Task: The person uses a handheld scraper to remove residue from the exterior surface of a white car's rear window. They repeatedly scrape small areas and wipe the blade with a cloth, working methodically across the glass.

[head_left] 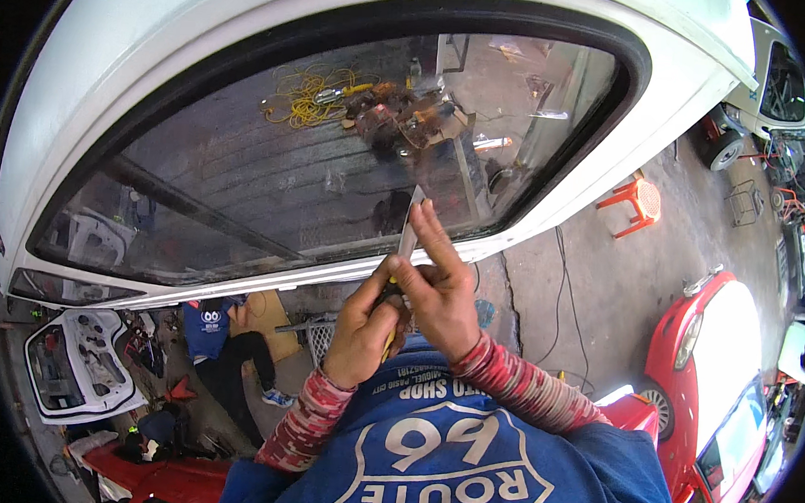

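Note:
A utility knife with a yellow and dark handle (388, 334) and a long bare blade (409, 233) is held upright between my hands. My left hand (362, 337) is closed around the handle, its thumb near the base of the blade. From the right, my right hand (444, 300) meets the knife, with its thumb by the blade's base. Its index and middle fingers stretch along the blade's right side, and its other fingers are curled. Just beyond the tip is the dark window glass (269, 170) of a white vehicle (139, 42), framed by a black rubber seal (258, 44).
Through the glass, a yellow cord (301, 98) and a cluttered heap show. To the right are an orange stool (640, 203), dark cables (565, 298) on the floor and a red car (709, 362). On the left, a person in blue (213, 332) sits near a detached white door (82, 361).

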